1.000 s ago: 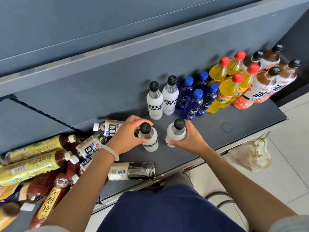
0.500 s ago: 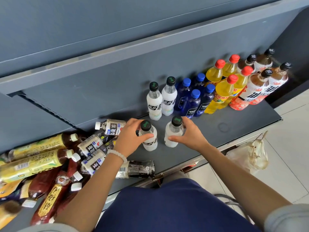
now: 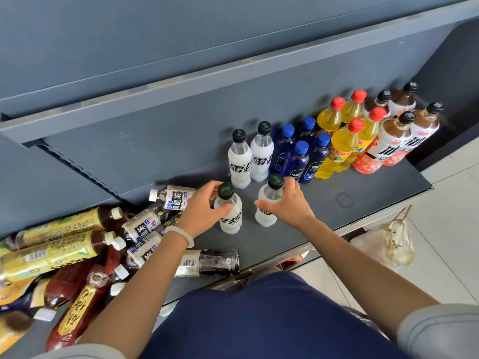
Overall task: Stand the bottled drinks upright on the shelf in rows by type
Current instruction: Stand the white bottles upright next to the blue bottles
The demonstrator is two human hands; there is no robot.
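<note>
A dark grey metal shelf (image 3: 363, 200) ran along a matching back panel, with pale floor tiles to the right and a plastic bag (image 3: 396, 242) hanging below the shelf's edge. Upright rows stood at the back right: two white bottles (image 3: 251, 156), then blue bottles (image 3: 298, 151), yellow bottles (image 3: 342, 136) and red-labelled tea bottles (image 3: 399, 130).

In front of the white pair stood two more of the same type, both upright, long axes vertical. The left hand (image 3: 204, 206) curled round the left bottle (image 3: 229, 211) at its shoulder; the right hand (image 3: 287, 203) curled round the right bottle (image 3: 269, 203) at its neck. Each hand held its own bottle, neither nearer than the other. The white row lay just beyond them, toward the back panel, so the coming move was probably a short push forward to close the gap and line each one up behind its match.

To the left lay a jumble of unsorted bottles (image 3: 64, 244) on their sides, and one dark bottle (image 3: 210, 261) lay across the shelf's front edge.
</note>
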